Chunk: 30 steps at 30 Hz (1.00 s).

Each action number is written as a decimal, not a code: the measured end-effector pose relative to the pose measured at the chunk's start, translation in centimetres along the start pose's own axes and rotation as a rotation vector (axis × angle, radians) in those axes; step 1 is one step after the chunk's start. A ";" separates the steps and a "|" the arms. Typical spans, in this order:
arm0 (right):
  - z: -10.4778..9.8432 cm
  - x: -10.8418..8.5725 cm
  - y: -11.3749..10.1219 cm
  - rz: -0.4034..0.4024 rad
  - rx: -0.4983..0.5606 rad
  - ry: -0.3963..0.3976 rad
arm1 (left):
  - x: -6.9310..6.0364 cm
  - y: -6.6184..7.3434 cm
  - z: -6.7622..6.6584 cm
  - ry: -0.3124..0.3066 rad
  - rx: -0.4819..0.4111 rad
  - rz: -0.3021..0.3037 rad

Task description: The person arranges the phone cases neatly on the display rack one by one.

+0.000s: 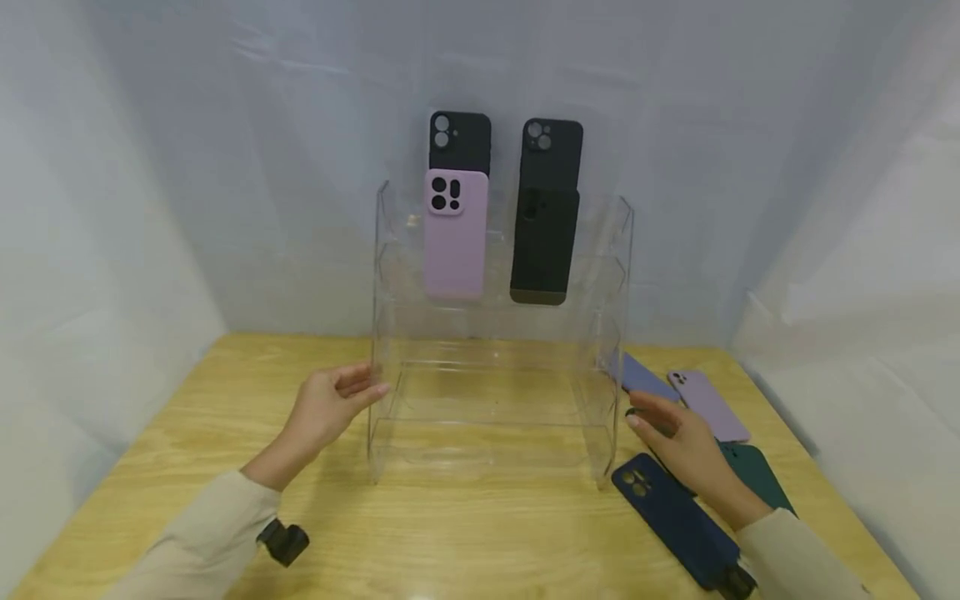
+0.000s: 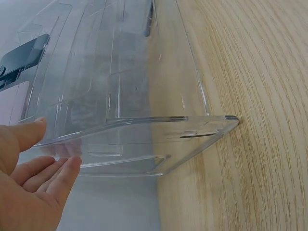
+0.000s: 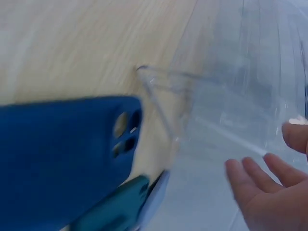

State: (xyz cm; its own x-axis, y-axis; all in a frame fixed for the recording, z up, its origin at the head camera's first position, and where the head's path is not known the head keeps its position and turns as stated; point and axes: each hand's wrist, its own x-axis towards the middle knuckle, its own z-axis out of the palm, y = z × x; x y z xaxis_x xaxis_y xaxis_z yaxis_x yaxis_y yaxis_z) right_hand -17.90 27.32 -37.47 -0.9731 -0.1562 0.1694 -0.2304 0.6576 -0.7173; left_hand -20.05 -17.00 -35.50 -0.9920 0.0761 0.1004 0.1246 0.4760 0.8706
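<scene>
A clear stepped rack [image 1: 495, 423] stands on the wooden table. My left hand [image 1: 326, 408] is at its left side panel, thumb by the front edge and fingers outside; the left wrist view shows the hand [image 2: 41, 185] loosely spread around the panel edge [image 2: 144, 120], contact unclear. Just off the right panel, my right hand [image 1: 686, 442] has relaxed, parted fingers and holds nothing, as the right wrist view also shows [image 3: 279, 197]. On the rack's upper tiers stand a pink phone case [image 1: 456, 250] with a black one [image 1: 472, 142] behind, and two dark cases [image 1: 546, 250] [image 1: 553, 158] to the right.
Right of the rack lie a navy case [image 1: 675, 521], a green case [image 1: 756, 471], a lilac case [image 1: 708, 404] and a blue-violet case [image 1: 645, 377]; something dark lies partly under my right hand. White cloth [image 1: 300, 167] surrounds the table [image 1: 465, 542] at the back and sides.
</scene>
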 end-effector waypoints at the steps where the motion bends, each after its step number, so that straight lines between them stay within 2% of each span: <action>1: -0.3 -0.4 0.3 0.020 -0.013 -0.018 | 0.0 0.1 0.0 0.000 0.002 -0.005; 6: -0.9 -2.3 2.3 0.182 -0.056 -0.144 | 0.0 0.4 -0.1 -0.007 0.005 -0.018; 10: -0.3 -3.2 4.0 0.240 -0.122 -0.178 | 0.0 0.5 -0.2 -0.005 -0.007 -0.027; 13: 0.3 -3.5 4.7 0.230 -0.183 -0.176 | 0.1 0.5 -0.3 -0.001 -0.027 -0.040; 20: 1.3 -2.9 5.2 0.152 -0.276 -0.210 | 0.1 0.1 -0.5 0.008 -0.059 -0.058; 26: 1.8 -2.7 5.2 0.171 -0.350 -0.242 | 0.0 -0.1 -0.4 -0.005 -0.062 -0.064; 30: 1.9 -2.5 5.1 0.194 -0.379 -0.217 | 0.1 0.0 -0.3 0.005 -0.065 -0.053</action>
State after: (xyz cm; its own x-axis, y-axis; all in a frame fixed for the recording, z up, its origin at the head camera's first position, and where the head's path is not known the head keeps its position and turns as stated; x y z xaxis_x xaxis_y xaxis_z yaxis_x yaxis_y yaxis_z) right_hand -16.61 29.71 -42.86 -0.9849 -0.1277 -0.1173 -0.0677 0.9062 -0.4175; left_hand -20.13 -17.26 -35.39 -0.9973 0.0480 0.0551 0.0702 0.4217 0.9040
